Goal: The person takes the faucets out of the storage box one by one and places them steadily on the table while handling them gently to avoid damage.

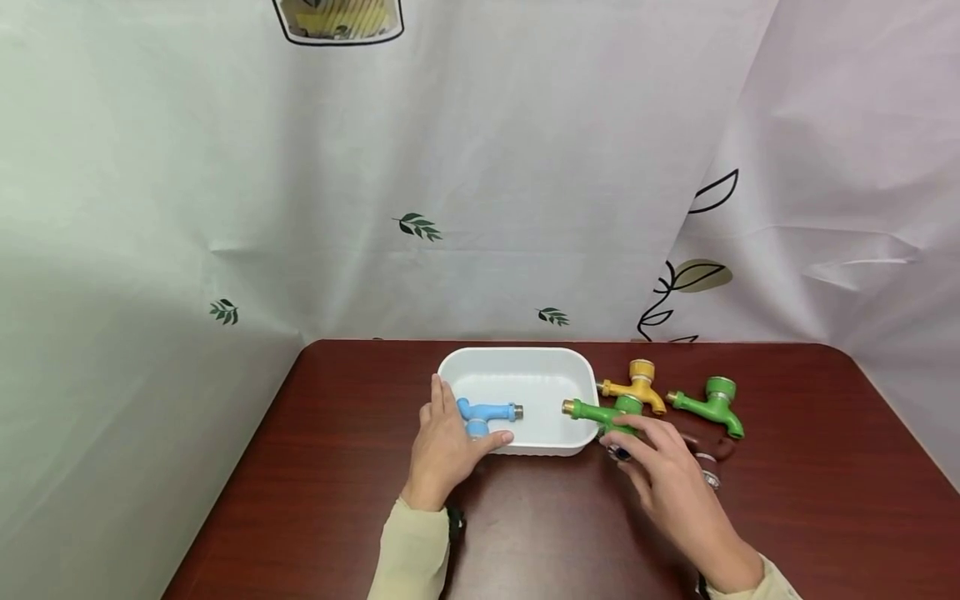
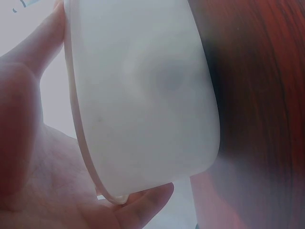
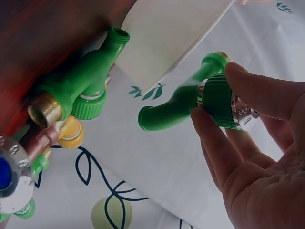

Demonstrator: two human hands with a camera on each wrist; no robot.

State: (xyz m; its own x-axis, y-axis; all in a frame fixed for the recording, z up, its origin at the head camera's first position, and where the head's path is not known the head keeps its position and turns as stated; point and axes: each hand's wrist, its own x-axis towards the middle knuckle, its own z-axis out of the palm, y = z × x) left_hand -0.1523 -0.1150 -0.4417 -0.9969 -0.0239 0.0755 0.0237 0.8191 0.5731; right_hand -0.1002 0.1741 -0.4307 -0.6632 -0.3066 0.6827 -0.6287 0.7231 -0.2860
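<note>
While the left hand [image 1: 441, 446] spreads wide at eight o'clock on the white tray [image 1: 543, 386], the right hand [image 1: 666, 479] pinches a green tap [image 1: 592, 412] by its knob near the three-o'clock rim; a blue tap [image 1: 491, 412] lies inside.

Head cam looks forward and down over the table [image 1: 300, 500]; wrist cams sit super close, both catching the white tub [image 1: 536, 392].
</note>
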